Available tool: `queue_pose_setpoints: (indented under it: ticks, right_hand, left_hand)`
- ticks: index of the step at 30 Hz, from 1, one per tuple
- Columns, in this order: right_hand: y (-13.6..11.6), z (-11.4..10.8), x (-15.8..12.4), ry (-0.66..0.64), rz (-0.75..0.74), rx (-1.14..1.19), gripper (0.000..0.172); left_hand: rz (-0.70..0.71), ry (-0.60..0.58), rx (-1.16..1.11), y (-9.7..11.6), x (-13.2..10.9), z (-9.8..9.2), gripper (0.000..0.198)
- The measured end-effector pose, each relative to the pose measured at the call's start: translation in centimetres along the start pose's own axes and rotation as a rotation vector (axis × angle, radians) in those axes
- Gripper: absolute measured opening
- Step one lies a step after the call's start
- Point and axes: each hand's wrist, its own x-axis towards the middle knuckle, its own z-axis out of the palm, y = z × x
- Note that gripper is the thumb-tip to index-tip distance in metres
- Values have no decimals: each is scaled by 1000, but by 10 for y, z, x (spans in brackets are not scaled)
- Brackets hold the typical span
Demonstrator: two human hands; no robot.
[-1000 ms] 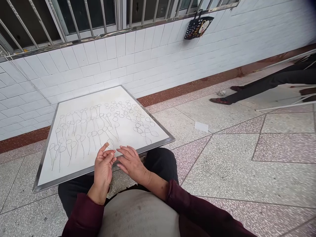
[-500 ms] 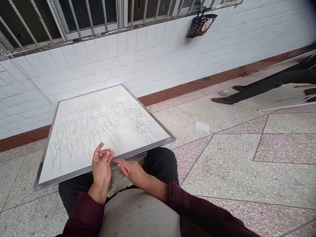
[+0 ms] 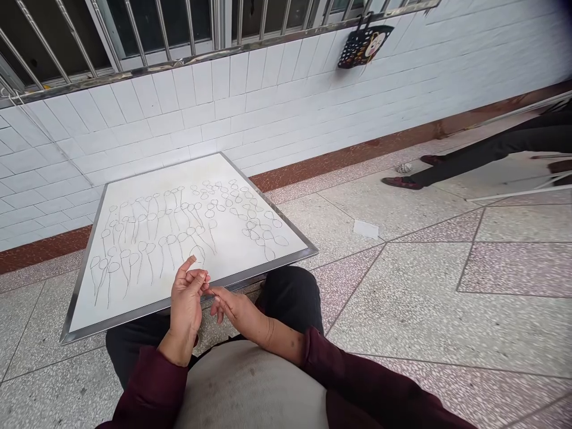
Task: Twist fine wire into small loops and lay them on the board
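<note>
My left hand is raised over the near edge of a white board, its thumb and forefinger pinched together. Above those fingertips curves a thin dark wire loop; its lower end disappears between the fingers. My right hand comes in from the right with thumb and forefinger closed, their tips meeting the left fingertips. What lies between the right fingers is too fine to make out. On the board lie rows of looped wires with long tails at left and middle, and a cluster of small tailless loops at right.
The grey-framed board rests across my knees, its far side by a white tiled wall. A dotted bag hangs from the barred window. A white paper lies on the floor; another person's legs stretch in at right.
My hands have shifted slightly to the right, and their fingertips have come together. A rounded wire loop now shows above the left fingers, where only a faint line was visible before.
</note>
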Motion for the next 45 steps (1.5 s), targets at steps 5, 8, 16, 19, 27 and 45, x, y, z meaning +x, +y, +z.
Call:
queue_pose_setpoints:
  ticks: [5,8,16,19,27,45]
  right_hand:
    - [1,3,-2,4,10,92,37]
    - [1,7,-3,8,25,197,36]
    - [2,-1,12,210,-102,-541,22]
    - [2,-2,16,193,-119,-646,17]
    - [0,4,16,214,-13,-426,25]
    - [-3,-4,7,257,-87,-376,24]
  left_hand:
    - [6,14,-47,0,0,1,55]
    - [23,67,-39,-2,-2,2,55]
    - [151,120,131,-7,-6,5,51]
    - [146,126,162,-10,-7,5,49]
    - [82,87,164,-14,-11,7,51]
    - [159,49,152,-13,-8,1,47]
